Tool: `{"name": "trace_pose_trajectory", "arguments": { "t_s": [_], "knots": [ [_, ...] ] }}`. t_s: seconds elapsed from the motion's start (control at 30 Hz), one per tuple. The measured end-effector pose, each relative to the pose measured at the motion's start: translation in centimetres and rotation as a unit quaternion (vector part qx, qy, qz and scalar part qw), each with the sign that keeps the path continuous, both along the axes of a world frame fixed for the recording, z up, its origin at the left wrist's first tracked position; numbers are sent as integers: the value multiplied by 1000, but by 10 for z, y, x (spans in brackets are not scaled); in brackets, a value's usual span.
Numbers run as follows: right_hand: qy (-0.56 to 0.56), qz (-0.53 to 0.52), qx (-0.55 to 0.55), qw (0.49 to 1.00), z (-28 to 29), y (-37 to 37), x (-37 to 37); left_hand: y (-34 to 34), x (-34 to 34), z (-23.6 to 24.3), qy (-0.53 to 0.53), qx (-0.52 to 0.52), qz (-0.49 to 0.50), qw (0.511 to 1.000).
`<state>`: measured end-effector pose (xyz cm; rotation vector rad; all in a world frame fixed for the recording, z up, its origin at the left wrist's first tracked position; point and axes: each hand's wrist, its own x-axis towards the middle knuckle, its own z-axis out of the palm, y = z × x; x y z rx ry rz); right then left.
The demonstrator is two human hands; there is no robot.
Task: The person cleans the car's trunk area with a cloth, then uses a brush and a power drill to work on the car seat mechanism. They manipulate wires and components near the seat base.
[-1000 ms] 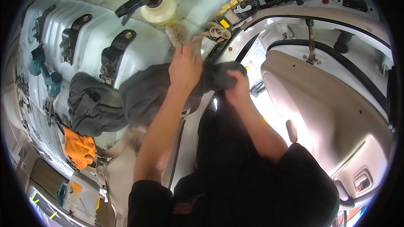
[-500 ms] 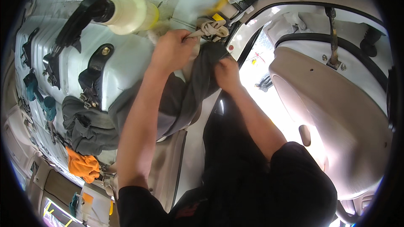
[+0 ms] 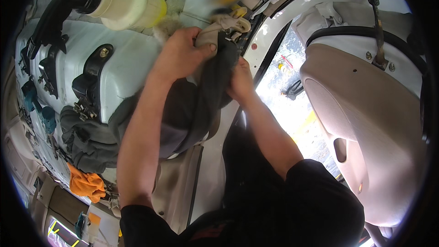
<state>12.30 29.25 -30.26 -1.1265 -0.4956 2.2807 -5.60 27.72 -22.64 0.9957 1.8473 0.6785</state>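
Note:
My left hand (image 3: 183, 55) is closed on a beige seat belt strap (image 3: 208, 35), its thumb lying over the webbing. The strap runs up to a bunched, folded part beside the door frame. A long dark grey cloth (image 3: 212, 80) hangs just below and right of that hand. My right hand (image 3: 240, 80) is closed on the right edge of this cloth; some of its fingers are hidden behind the fabric. Up left, a pale spray bottle (image 3: 132, 5) with a black trigger head and yellowish liquid lies tilted on the bare metal floor.
An open beige door panel (image 3: 361, 119) stands at the right. Black metal brackets (image 3: 93, 77) rise from the white floor. More dark cloth and an orange cloth (image 3: 86, 183) lie at the left. Small items lie on the ground outside the door opening.
My left hand has shifted slightly down and now takes the strap more fully, thumb on top. My right hand has moved slightly left and down along the cloth. The view has shifted a little.

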Motion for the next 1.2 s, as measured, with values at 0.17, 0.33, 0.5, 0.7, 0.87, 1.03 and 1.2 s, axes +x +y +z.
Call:
{"name": "trace_pose_trajectory", "arguments": {
  "t_s": [0.17,0.33,0.5,0.7,0.87,1.03,1.2],
  "knots": [
    [-95,16,58,994,7,4,-12,3,9,-3,-12,-34,58,998],
    [-208,1,84,975,28,6,-23,-2,24,-9,41,10,105,994],
    [-185,31,26,982,18,-12,-3,-6,27,-13,-44,22,152,987],
    [-97,-34,-15,995,26,14,-18,-3,24,-8,-14,-5,128,992],
    [-184,17,19,983,13,-15,-5,-6,31,-14,-18,39,161,986],
    [-100,-71,-70,990,32,-4,-9,-8,33,-14,-49,38,168,984],
    [-166,5,-11,986,30,8,-19,-10,33,-25,-37,47,169,984]
  ]
}}
